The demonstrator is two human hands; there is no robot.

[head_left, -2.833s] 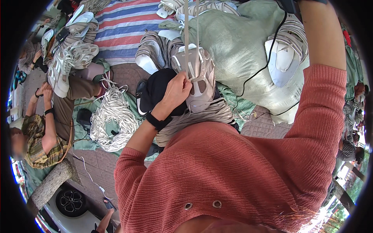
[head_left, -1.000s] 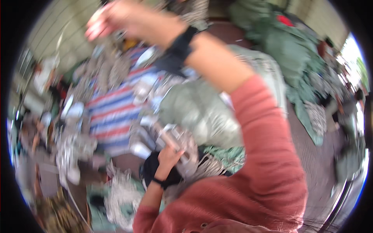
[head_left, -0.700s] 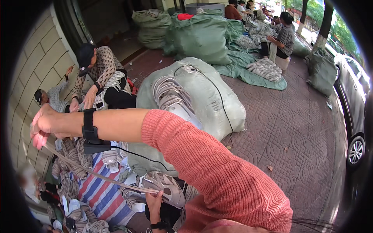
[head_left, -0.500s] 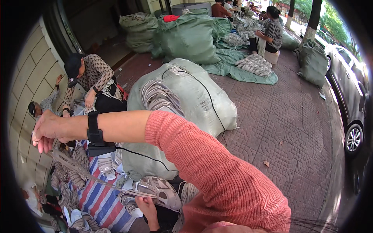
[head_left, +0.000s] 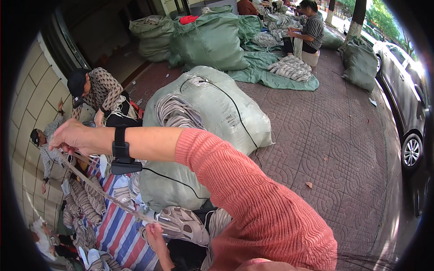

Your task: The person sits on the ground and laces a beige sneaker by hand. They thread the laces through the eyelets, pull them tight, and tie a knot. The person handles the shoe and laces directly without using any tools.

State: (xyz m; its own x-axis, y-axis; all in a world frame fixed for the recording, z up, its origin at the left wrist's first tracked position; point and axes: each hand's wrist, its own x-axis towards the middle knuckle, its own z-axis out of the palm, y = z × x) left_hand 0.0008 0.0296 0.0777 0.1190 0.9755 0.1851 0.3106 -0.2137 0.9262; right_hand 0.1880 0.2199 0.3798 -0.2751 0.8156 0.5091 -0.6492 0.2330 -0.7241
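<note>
A grey-beige sneaker lies at my lap, its toe partly hidden behind my left hand. My right arm reaches across to the far left. There my right hand is closed round the end of a flat grey shoelace. The lace runs taut down to the sneaker. Close by the shoe my left hand pinches the same lace between thumb and fingers. A bundle of loose grey laces hangs beside the sneaker, partly under my pink sleeve. A black box on a strap sits on my right wrist, with a cable.
A striped sheet carries several laced shoe uppers. A big pale sack with coiled laces stands ahead. Co-workers sit at left and far right. Green sacks stand behind; a car is parked right.
My right hand has shifted a little up and to the right in the picture, with the lace still in it. My left hand has moved slightly left along the lace.
</note>
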